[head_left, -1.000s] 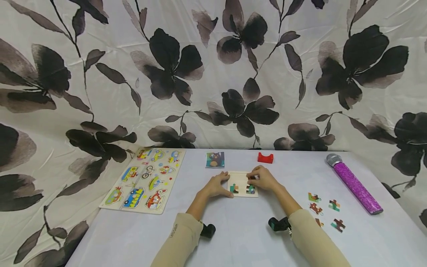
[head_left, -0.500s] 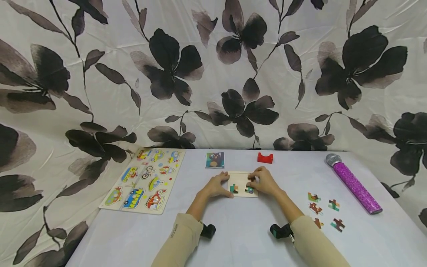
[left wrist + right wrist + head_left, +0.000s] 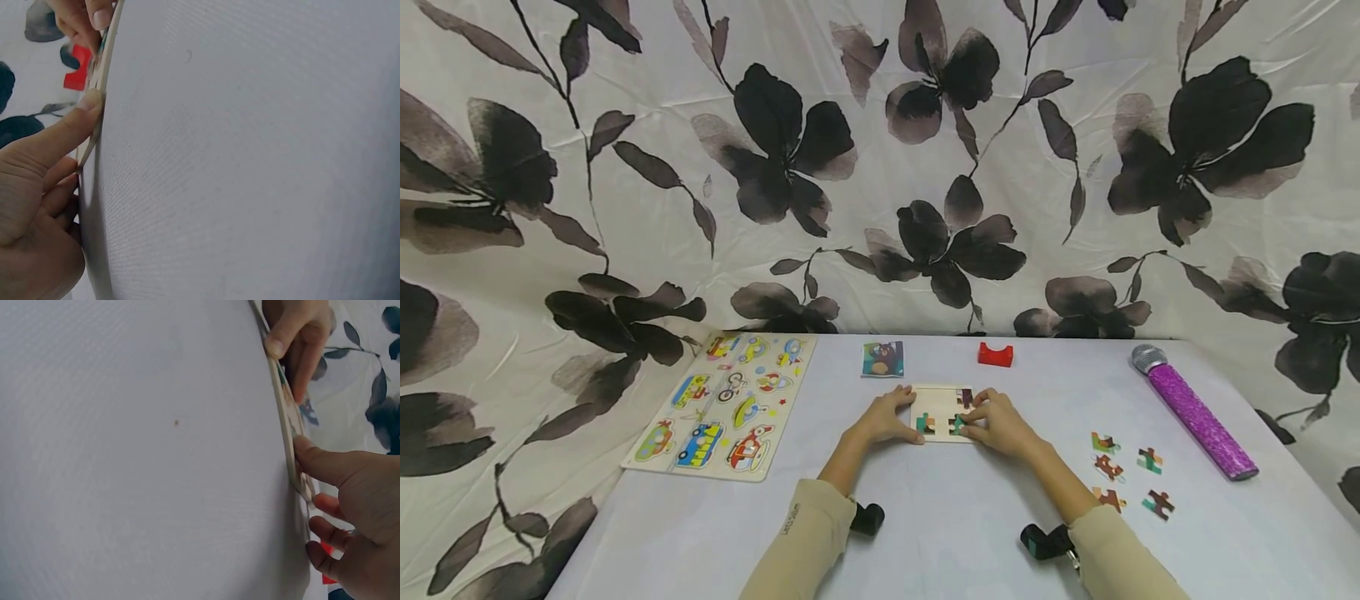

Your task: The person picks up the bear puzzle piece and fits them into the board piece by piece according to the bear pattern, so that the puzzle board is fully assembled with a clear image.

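Note:
A shallow wooden puzzle tray point(image 3: 934, 400) lies on the table in the middle of the head view. My left hand point(image 3: 886, 418) holds its left side, thumb on the near edge and fingers along the side, as the left wrist view also shows. My right hand point(image 3: 1002, 423) pinches a green puzzle piece point(image 3: 956, 425) at the tray's near right corner, between thumb and fingertips. Part of that piece is hidden by the fingers. Another green and orange piece point(image 3: 926, 424) sits in the near left corner, and a dark brown piece point(image 3: 965, 398) in the far right one.
Several loose puzzle pieces point(image 3: 1159, 504) lie to the right, beside a purple glittery microphone point(image 3: 1202, 421). Behind the tray are a bear picture card point(image 3: 883, 360) and a red notched block point(image 3: 996, 356). A vehicle puzzle board point(image 3: 730, 404) lies at the left.
My right hand has moved slightly nearer and lower, uncovering the dark brown piece. The green piece under its fingers has shifted a little left. My left hand stays on the tray.

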`<action>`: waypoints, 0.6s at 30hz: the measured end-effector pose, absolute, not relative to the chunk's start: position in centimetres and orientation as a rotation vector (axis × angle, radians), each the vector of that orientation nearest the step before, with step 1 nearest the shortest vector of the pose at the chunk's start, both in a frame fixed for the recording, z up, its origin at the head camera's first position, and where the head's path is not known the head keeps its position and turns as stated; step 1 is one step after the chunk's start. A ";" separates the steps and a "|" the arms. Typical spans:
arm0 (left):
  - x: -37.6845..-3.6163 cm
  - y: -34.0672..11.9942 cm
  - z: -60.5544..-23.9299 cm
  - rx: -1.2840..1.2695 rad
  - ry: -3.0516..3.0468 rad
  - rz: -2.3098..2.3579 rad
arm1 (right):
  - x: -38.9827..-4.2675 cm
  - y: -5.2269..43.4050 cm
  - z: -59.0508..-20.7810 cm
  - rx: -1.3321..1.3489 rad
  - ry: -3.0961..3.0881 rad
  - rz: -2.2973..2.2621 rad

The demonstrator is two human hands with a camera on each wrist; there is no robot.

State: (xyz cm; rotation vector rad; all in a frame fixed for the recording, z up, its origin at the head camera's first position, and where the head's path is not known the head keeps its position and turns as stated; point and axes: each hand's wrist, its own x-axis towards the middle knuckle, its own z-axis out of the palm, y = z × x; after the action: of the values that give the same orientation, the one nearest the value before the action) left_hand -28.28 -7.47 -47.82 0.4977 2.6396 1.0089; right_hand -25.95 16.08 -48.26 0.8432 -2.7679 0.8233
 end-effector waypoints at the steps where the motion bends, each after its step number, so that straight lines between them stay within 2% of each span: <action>1: -28.3 -7.5 -47.8 0.498 2.640 1.007 | -26.0 16.2 -48.2 0.848 -2.771 0.845; 7: -28.2 -7.6 -47.9 0.499 2.641 1.018 | -26.1 16.8 -48.0 0.776 -2.829 1.038; 18: -28.1 -7.7 -47.8 0.521 2.652 1.030 | -26.2 17.0 -47.5 0.784 -2.885 1.032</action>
State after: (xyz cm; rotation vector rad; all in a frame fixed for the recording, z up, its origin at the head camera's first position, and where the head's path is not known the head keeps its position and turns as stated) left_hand -28.09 -7.66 -47.83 0.5211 2.6516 1.0296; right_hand -26.22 16.96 -47.52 0.7837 -2.8849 1.0320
